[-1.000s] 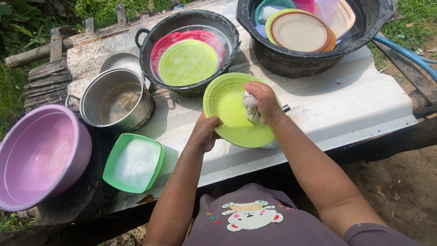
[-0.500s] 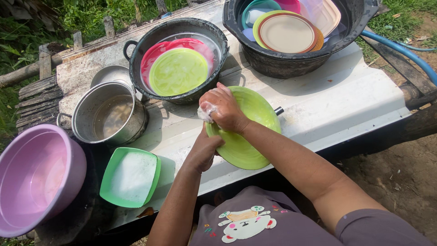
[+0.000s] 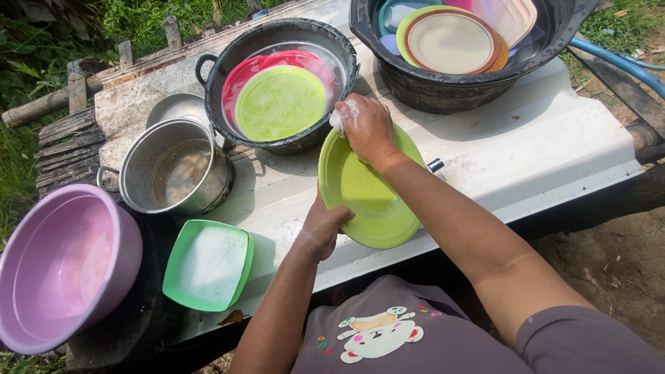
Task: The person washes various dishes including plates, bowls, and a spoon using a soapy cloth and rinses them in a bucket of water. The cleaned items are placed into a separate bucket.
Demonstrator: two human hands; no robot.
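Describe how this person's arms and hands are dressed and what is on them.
Both arms are bare from the short sleeves down. The left hand and right hand wear no gloves, rings or watch that show. The right hand carries white soap foam. The shirt is greyish purple with a small cartoon animal print on the chest.

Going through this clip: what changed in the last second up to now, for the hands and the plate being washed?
The right hand with its soapy sponge moved from the middle of the lime-green plate up to its far rim. The left hand kept its grip on the near rim, and the plate was not let go. The steel pot, the green soap tub and the purple basin kept their places.
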